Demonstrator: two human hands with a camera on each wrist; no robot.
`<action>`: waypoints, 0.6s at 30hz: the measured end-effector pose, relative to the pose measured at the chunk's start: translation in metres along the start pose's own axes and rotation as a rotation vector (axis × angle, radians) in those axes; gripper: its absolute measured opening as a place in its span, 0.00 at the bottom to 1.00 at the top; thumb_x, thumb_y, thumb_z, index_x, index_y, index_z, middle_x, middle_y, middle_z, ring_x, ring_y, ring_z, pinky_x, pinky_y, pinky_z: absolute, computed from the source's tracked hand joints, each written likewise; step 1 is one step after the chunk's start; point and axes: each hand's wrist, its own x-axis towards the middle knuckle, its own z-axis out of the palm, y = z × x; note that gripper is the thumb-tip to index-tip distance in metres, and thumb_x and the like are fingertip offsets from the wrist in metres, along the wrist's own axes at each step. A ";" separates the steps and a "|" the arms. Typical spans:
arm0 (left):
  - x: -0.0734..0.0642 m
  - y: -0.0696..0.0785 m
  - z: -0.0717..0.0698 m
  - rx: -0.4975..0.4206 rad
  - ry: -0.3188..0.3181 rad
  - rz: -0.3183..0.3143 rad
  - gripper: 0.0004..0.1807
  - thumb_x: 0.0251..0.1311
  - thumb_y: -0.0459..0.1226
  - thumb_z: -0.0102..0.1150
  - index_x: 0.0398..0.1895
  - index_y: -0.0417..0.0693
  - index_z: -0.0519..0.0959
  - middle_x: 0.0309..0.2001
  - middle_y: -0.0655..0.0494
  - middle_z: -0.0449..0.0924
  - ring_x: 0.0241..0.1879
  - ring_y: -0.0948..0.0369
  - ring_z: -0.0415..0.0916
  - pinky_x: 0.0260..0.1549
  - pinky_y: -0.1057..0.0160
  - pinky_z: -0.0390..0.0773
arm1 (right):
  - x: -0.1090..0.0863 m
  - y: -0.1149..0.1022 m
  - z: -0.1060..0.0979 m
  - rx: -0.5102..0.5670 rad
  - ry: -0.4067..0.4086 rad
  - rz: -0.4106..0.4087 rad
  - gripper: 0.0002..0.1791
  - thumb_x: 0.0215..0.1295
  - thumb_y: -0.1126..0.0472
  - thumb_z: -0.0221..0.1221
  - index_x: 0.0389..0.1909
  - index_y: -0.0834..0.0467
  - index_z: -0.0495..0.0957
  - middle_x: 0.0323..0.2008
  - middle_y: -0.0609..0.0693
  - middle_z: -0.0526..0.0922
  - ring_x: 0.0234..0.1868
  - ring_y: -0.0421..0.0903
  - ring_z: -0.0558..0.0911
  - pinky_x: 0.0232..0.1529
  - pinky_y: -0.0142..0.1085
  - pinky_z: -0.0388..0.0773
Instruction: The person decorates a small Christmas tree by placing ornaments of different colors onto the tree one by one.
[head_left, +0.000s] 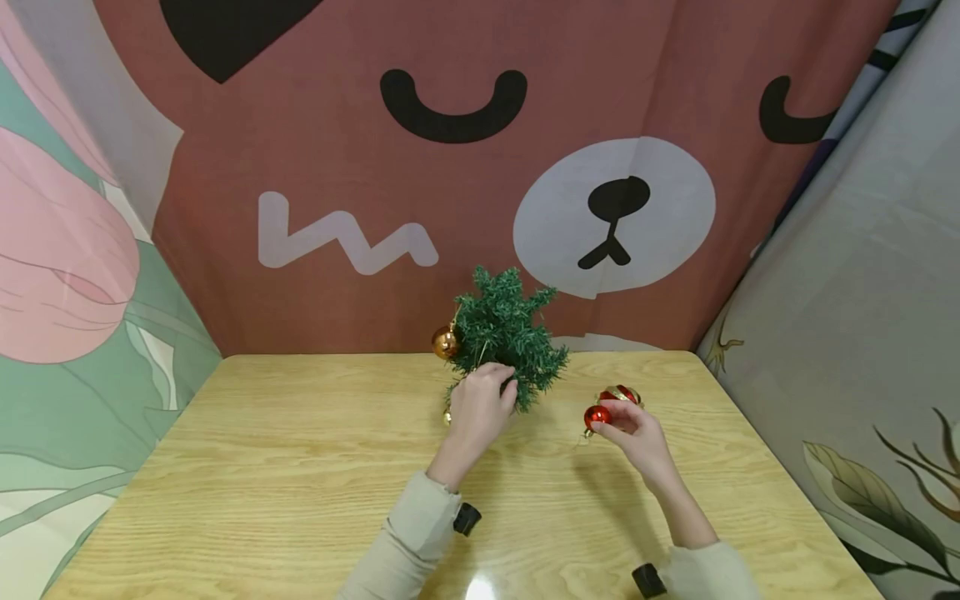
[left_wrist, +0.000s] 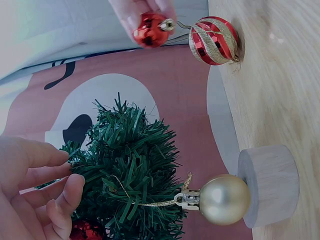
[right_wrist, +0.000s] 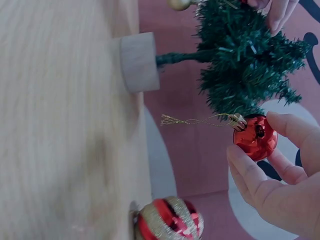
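A small green artificial Christmas tree (head_left: 517, 333) stands on a round wooden base (left_wrist: 272, 185). My left hand (head_left: 482, 404) is at the tree's near side, fingertips by the branches; nothing shows between its fingers and thumb in the left wrist view. A matte gold bauble (left_wrist: 225, 199) hangs from a branch by a gold cord, and a red bauble (left_wrist: 86, 231) shows partly behind the left hand. To the right of the tree, my right hand (head_left: 637, 433) pinches a shiny red bauble (right_wrist: 256, 137) between thumb and fingers, its gold cord loop dangling free.
A red bauble with glittery gold stripes (right_wrist: 171, 220) lies on the wooden table (head_left: 300, 467), just beyond the right hand. A shiny orange-gold bauble (head_left: 445, 342) hangs on the tree's left side. Printed cloth (head_left: 337, 167) surrounds the table at the back and sides.
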 end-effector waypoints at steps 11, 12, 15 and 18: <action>0.000 0.000 0.000 -0.014 0.008 -0.006 0.08 0.52 0.33 0.61 0.35 0.41 0.83 0.35 0.50 0.81 0.10 0.67 0.66 0.05 0.77 0.53 | 0.005 -0.019 0.006 0.111 -0.024 -0.051 0.21 0.53 0.66 0.63 0.46 0.71 0.72 0.39 0.58 0.75 0.35 0.37 0.76 0.34 0.28 0.75; 0.000 0.001 0.000 -0.014 0.007 -0.008 0.08 0.52 0.34 0.61 0.35 0.41 0.83 0.35 0.50 0.81 0.10 0.68 0.65 0.05 0.77 0.53 | 0.006 -0.020 0.007 0.121 -0.022 -0.054 0.20 0.53 0.66 0.63 0.46 0.71 0.72 0.39 0.58 0.75 0.35 0.37 0.76 0.34 0.28 0.75; 0.000 0.001 -0.001 -0.018 0.003 -0.010 0.08 0.52 0.34 0.61 0.36 0.41 0.83 0.35 0.50 0.81 0.10 0.68 0.65 0.05 0.76 0.52 | 0.006 -0.025 0.009 0.133 -0.020 -0.055 0.21 0.53 0.66 0.62 0.47 0.71 0.71 0.40 0.59 0.75 0.36 0.36 0.75 0.35 0.28 0.75; 0.000 0.001 -0.001 -0.020 0.000 -0.007 0.09 0.52 0.34 0.61 0.36 0.41 0.83 0.35 0.50 0.81 0.11 0.67 0.67 0.05 0.76 0.53 | 0.007 -0.028 0.011 0.144 -0.019 -0.049 0.22 0.53 0.66 0.62 0.48 0.71 0.71 0.42 0.60 0.74 0.38 0.36 0.75 0.36 0.27 0.75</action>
